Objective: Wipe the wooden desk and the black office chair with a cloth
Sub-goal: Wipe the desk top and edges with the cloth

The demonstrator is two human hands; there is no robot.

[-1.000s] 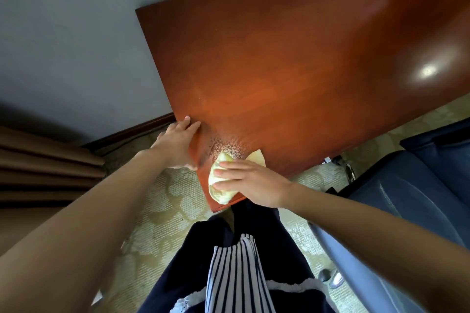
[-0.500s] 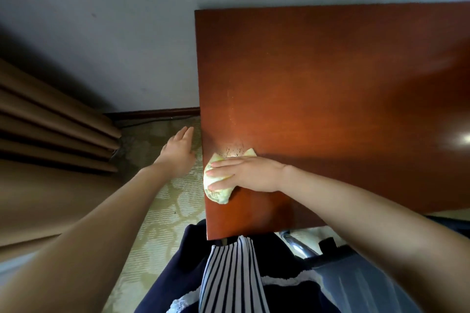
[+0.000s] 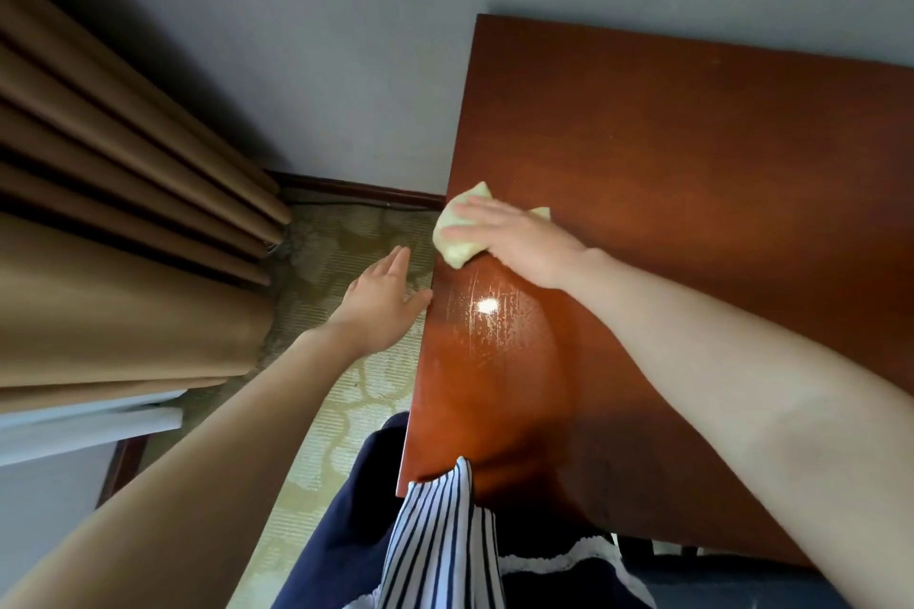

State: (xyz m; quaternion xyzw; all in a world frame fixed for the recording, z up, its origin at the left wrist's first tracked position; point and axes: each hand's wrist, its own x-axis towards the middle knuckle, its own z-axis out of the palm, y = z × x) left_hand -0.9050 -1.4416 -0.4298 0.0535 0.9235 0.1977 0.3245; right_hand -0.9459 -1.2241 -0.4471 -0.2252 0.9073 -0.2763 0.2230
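The reddish wooden desk (image 3: 692, 193) fills the right side of the view. A crumpled pale yellow cloth (image 3: 457, 245) lies on it at its left edge. My right hand (image 3: 514, 237) presses flat on the cloth with fingers stretched over it. My left hand (image 3: 381, 302) hovers open beside the desk's left edge, fingers straight, thumb at or touching the edge. Wet streaks glint on the desk just nearer than the cloth. A dark sliver of the office chair (image 3: 742, 584) shows below the desk's front edge.
Brown curtains (image 3: 123, 223) hang at the left, reaching the patterned carpet (image 3: 336, 262). A grey wall (image 3: 346, 40) with a dark skirting board stands behind the desk. My dark skirt and striped top (image 3: 435, 544) touch the desk's near corner.
My right hand has slid the cloth farther along the desk's left edge, leaving wet streaks behind. The left hand has stayed beside the edge. The view has swung left.
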